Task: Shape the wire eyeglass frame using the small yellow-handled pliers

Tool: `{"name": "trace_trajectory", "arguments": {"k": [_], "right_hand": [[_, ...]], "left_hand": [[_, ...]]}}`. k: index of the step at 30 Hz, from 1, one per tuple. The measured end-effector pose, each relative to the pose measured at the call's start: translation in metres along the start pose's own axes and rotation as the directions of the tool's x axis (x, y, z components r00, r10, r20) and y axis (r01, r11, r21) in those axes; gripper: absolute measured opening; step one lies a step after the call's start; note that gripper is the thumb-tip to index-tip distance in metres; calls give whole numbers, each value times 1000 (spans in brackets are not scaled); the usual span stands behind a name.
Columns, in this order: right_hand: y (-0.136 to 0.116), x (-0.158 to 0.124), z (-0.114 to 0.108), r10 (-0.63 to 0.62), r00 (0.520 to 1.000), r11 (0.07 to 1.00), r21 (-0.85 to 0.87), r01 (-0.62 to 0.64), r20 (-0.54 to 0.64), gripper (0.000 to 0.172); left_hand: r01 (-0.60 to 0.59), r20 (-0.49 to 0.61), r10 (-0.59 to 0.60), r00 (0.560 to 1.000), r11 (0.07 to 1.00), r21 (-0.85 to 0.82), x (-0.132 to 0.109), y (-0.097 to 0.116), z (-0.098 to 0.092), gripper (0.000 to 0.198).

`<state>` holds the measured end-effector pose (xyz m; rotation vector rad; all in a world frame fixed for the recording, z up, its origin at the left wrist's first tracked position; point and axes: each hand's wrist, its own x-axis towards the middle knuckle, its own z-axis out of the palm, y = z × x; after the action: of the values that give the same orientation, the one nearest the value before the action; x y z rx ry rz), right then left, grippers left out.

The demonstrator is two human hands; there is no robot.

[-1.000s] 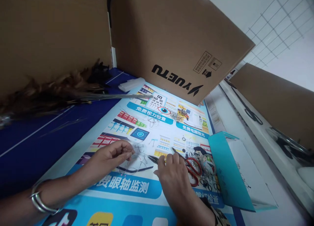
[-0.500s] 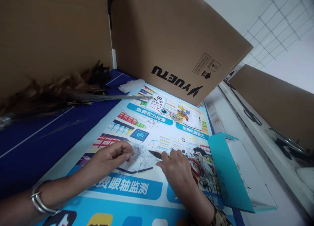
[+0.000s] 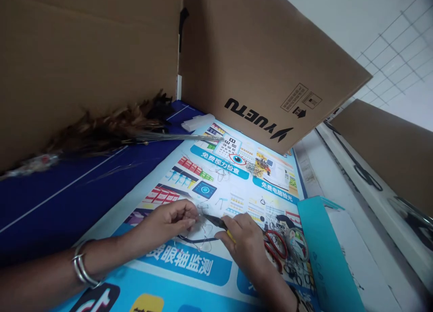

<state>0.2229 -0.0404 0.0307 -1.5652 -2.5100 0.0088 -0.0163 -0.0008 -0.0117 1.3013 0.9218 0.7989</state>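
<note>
At the frame's lower centre, the right hand (image 3: 245,240) has fingers clamped on pliers (image 3: 216,221); the left hand (image 3: 174,219), fingers together, is beside loose wire (image 3: 204,245). Wire handling seems in hand; next move calls for steady aim.

Pliers (image 3: 215,221) partly hidden (right fingers (image 3: 234,226) in front).

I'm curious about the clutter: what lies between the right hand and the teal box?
Red-handled scissors by the right hand, then a round coil and small loops, in the head view.
</note>
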Motion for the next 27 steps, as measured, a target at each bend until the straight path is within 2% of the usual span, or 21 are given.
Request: {"name": "trace_trajectory", "arguments": {"k": [4, 8, 13, 18, 22, 24, 27], "right_hand": [[0, 5, 7, 25, 998, 933, 357, -41, 50, 42], [-4, 8, 11, 35, 998, 863, 501, -60, 58, 54], [-3, 7, 17, 42, 996, 876, 476, -74, 77, 48], [-5, 7, 22, 25, 998, 891, 451, -49, 59, 45], [-6, 7, 23, 37, 998, 889, 455, -53, 44, 44], [-6, 7, 20, 56, 998, 889, 452, -67, 38, 41], [-7, 7, 11, 88, 996, 893, 443, -80, 2, 38]], "left_hand": [[1, 43, 0, 999, 1000, -20, -1, 4, 0, 3], [36, 75, -30, 997, 996, -76, -3, 5, 1, 6], [93, 80, -87, 993, 992, -82, -3, 7, 1, 16], [73, 78, -71, 994, 997, -27, -3, 6, 0, 22], [79, 81, -73, 994, 995, -64, -4, 6, 1, 23], [61, 52, -58, 997, 996, -59, -4, 6, 1, 22], [10, -42, -8, 999, 998, 60, -3, 5, 1, 22]]}}
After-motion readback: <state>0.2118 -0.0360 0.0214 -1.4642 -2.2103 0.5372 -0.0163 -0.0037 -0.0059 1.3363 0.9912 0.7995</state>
